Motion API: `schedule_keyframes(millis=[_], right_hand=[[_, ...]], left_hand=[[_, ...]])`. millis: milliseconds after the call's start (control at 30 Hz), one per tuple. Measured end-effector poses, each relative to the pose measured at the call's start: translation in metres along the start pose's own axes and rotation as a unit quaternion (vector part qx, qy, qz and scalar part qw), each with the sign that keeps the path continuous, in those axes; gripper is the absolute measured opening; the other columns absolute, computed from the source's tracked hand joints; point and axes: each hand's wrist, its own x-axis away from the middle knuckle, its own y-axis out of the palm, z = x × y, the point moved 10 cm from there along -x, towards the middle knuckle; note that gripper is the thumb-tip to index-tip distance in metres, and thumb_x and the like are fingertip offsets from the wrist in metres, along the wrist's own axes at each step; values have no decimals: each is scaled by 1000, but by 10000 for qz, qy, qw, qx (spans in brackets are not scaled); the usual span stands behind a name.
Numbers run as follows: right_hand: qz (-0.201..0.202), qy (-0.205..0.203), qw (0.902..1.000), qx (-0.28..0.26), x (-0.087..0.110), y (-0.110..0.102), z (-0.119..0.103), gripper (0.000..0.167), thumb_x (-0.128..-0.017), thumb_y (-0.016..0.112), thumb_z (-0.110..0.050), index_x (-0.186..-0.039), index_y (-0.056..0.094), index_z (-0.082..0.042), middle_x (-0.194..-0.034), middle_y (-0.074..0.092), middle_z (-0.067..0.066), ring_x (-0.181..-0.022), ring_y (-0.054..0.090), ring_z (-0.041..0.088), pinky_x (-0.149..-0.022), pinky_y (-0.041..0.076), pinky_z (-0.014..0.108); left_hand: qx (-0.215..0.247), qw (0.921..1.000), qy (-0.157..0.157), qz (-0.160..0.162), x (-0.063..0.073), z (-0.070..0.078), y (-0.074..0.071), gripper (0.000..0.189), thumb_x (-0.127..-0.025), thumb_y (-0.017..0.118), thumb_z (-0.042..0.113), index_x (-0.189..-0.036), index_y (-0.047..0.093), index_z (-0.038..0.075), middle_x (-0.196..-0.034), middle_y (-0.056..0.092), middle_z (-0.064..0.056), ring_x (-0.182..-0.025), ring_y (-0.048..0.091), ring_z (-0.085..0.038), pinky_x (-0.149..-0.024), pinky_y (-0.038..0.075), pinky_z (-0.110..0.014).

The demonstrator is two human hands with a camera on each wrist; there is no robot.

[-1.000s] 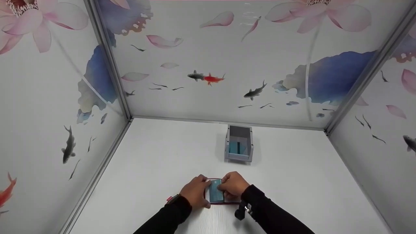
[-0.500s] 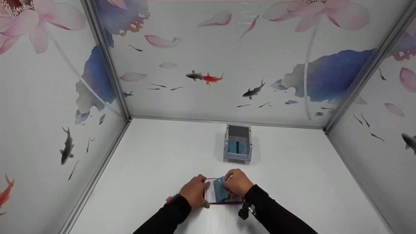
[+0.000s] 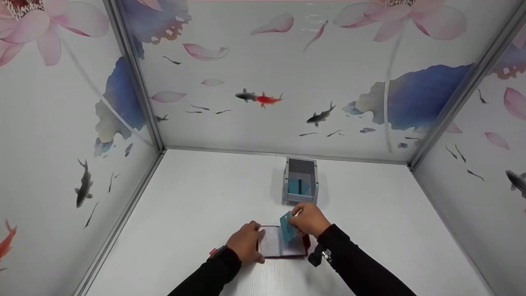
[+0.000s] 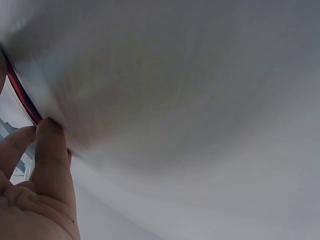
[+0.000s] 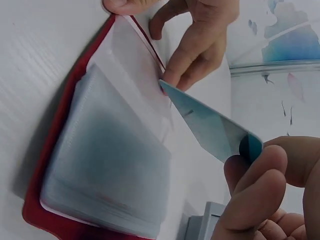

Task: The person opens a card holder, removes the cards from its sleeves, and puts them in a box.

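Observation:
A card holder (image 3: 269,243) lies spread open on the white table, with a red cover and clear plastic sleeves (image 5: 115,150) that show in the right wrist view. My left hand (image 3: 245,243) holds its left side, thumb at the near corner and fingers at the far edge. In the left wrist view, fingertips meet the red cover edge (image 4: 22,95). My right hand (image 3: 311,220) pinches a teal card (image 3: 289,227) between thumb and fingers. The card is tilted above the right-hand page, and its far corner comes close to my left fingers in the right wrist view.
Beyond my right hand, a grey plastic bin (image 3: 299,199) stands near the back wall, with teal cards (image 3: 293,186) inside. Printed panels (image 3: 279,123) with fish and lotus enclose the table at the back and both sides.
My right hand has lifted the teal card off the left page and carried it right and away from me, over the other page. My left hand stays on the card holder.

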Motion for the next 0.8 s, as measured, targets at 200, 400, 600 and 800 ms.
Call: schedule_keyframes(millis=[200, 400, 600, 800], right_hand=[[13, -158, 9993, -346, -11, -22, -16, 18, -96, 74, -2, -112, 76, 4, -74, 70, 6, -58, 62, 14, -56, 53, 28], [181, -367, 9990, -184, -29, -48, -33, 25, -101, 72, -4, -122, 74, 9, -79, 75, 11, -61, 63, 14, -59, 54, 27], [520, -393, 9966, 513, -54, -69, -46, 25, -102, 72, -7, -121, 73, 9, -84, 77, 13, -63, 67, 15, -60, 58, 26], [762, -447, 9903, 1069, -74, -80, -55, 25, -104, 71, -5, -122, 73, 10, -82, 76, 12, -62, 68, 14, -60, 56, 26]], left_hand=[[3, 10000, -37, -38, 1, 0, -2, 84, -75, 108, 33, -148, 75, 6, -149, 67, -13, -137, 65, -30, -114, 59, -41], [-54, 10000, 3, 36, 0, -3, 1, 84, -76, 108, 35, -149, 75, 8, -150, 67, -13, -137, 65, -30, -112, 60, -39], [92, 9999, 19, 34, 2, -3, -1, 82, -75, 109, 34, -145, 77, 7, -149, 68, -14, -135, 65, -31, -111, 60, -41], [107, 9999, 48, 35, 3, 1, -8, 84, -72, 110, 33, -145, 76, 7, -148, 68, -14, -134, 65, -31, -110, 61, -40]])
